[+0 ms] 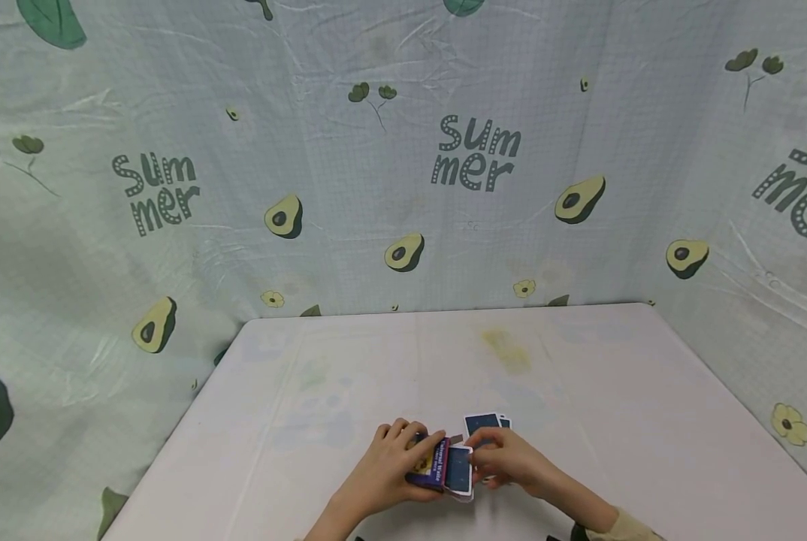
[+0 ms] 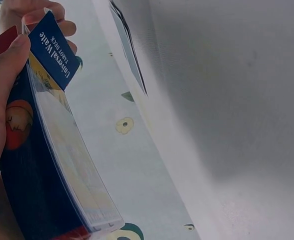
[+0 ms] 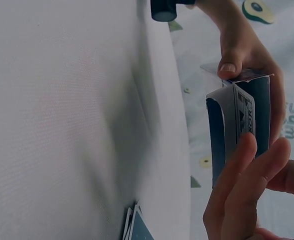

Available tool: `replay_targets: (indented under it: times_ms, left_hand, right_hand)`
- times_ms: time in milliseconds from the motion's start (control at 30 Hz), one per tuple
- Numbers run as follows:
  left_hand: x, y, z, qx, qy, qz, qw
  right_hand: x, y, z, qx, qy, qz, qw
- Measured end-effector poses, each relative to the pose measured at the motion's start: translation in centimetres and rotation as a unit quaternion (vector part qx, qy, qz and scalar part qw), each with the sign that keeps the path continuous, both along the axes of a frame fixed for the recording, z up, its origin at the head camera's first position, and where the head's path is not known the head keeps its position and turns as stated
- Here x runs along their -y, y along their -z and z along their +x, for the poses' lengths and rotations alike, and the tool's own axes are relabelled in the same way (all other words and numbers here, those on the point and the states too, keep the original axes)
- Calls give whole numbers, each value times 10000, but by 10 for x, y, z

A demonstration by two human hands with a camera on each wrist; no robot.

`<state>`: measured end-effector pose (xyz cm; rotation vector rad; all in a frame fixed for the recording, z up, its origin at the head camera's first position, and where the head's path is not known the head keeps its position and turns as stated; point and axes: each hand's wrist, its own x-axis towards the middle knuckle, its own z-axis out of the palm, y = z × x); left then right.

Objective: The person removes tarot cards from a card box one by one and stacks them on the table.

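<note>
My left hand grips a blue "Universal Waite" tarot deck box, thumb along one face in the left wrist view. Blue-backed tarot cards stick out of the box's open end, toward the right. My right hand is at the outer end of these cards, fingers extended and partly bent. In the right wrist view two fingertips overlap the cards' white edge, where a card face shows lettering. A box flap stands out beside the open end. Behind the right fingers, a few more blue-backed cards lie on the table.
A white-covered table extends forward and to both sides. Hanging cloth printed with avocados and "summer" encloses its back and sides. The loose cards' edges show close to the tabletop in the left wrist view.
</note>
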<state>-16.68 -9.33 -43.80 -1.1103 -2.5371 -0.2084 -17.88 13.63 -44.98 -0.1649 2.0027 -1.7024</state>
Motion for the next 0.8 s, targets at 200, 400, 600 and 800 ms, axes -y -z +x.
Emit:
replay_targets:
  times_ms: [200,400,600,800]
  left_hand:
    - [4,1,0,-70,-37,-6,10000]
    - [9,3,0,-125,-132,-18,9998]
    - [16,4,1,-213,-211,-10,9995]
    - [19,5,-1,-247,-231,65,9994]
  right_hand:
    - [-9,3,1,-35,23,-163,9999]
    - [-19,5,2,-156,39,-76,9998]
    - [-31,7,2,-225,39,-47,9997]
    - [-41,7,1,-338,42,8,9994]
